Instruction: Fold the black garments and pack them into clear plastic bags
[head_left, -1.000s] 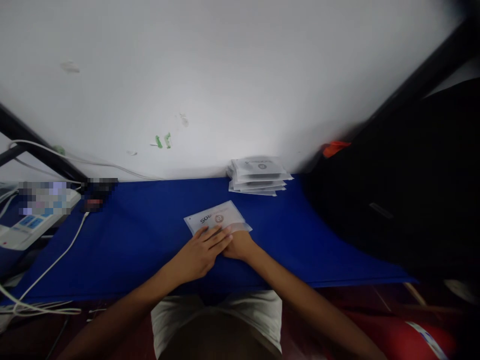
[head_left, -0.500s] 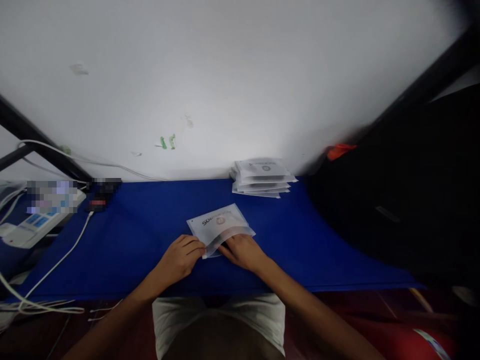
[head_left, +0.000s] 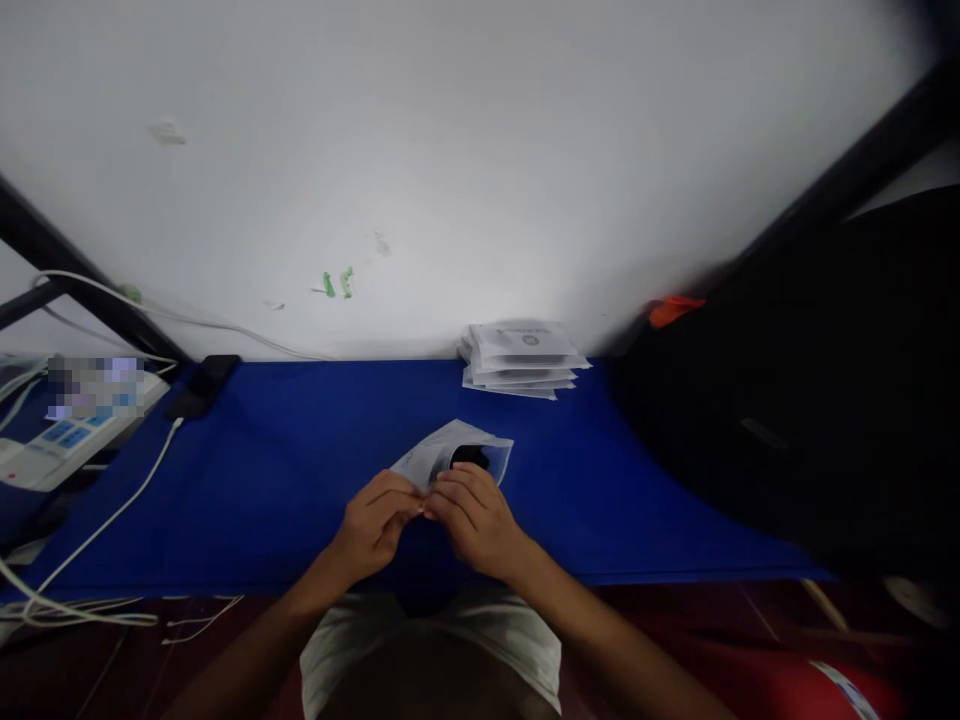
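Note:
Both hands meet at the near edge of a frosted plastic pouch (head_left: 429, 455) with printed lettering, which lies tilted over a blue cloth-covered surface (head_left: 315, 430). My left hand (head_left: 375, 522) pinches its near left corner. Close beside it, my right hand (head_left: 480, 522) has its fingers closed on the pouch's near edge. The pouch's mouth gapes toward me, and something black (head_left: 471, 456) shows inside; its kind is hidden. Behind the hands, against the wall, rests a stack of similar frosted pouches (head_left: 525, 345).
A black phone (head_left: 204, 386) with a white cable (head_left: 142, 500) lies at the left. Beyond it sits a white power strip (head_left: 79, 430). A large black bulky item (head_left: 750, 420) fills the right side, with an orange piece (head_left: 675, 310) at its edge. The white wall (head_left: 465, 180) rises behind.
My right hand has drawn back out of the pouch's mouth and moved left, closing on its edge beside my left hand. The pouch has bent up, its mouth now gaping and black contents showing.

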